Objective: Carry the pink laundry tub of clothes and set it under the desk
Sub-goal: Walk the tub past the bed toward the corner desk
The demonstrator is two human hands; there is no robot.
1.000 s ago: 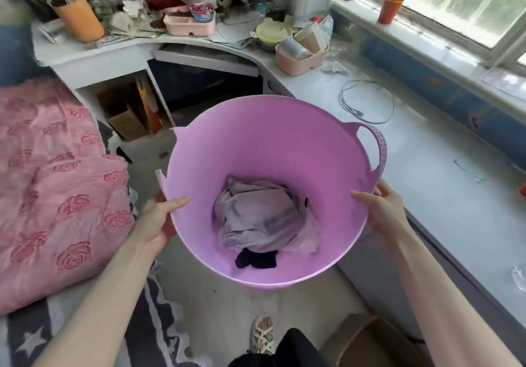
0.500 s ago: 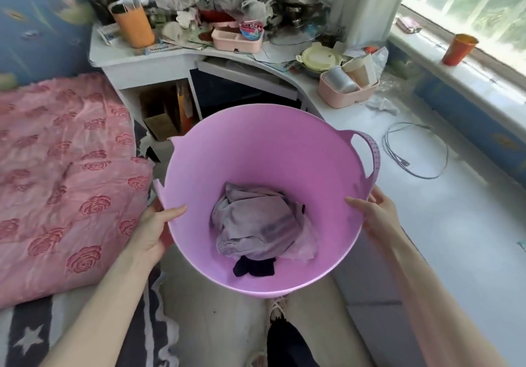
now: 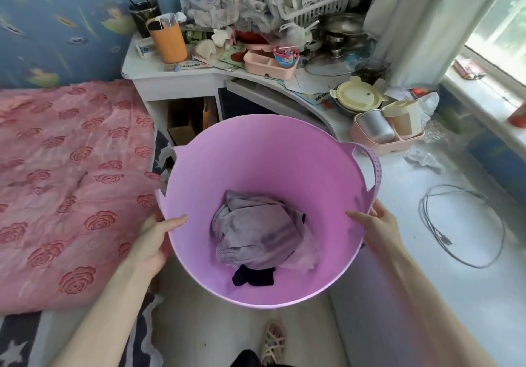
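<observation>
The pink laundry tub [image 3: 256,167] is held up off the floor, between the bed [image 3: 71,181] and the white counter [image 3: 412,224]. The left hand [image 3: 153,241] and right hand [image 3: 375,227] each close their grip on its rim, thumbs inside. Lilac and dark clothes [image 3: 256,235] lie at its bottom. Labels among the counter clutter are probably printed text, but too blurred to read.
</observation>
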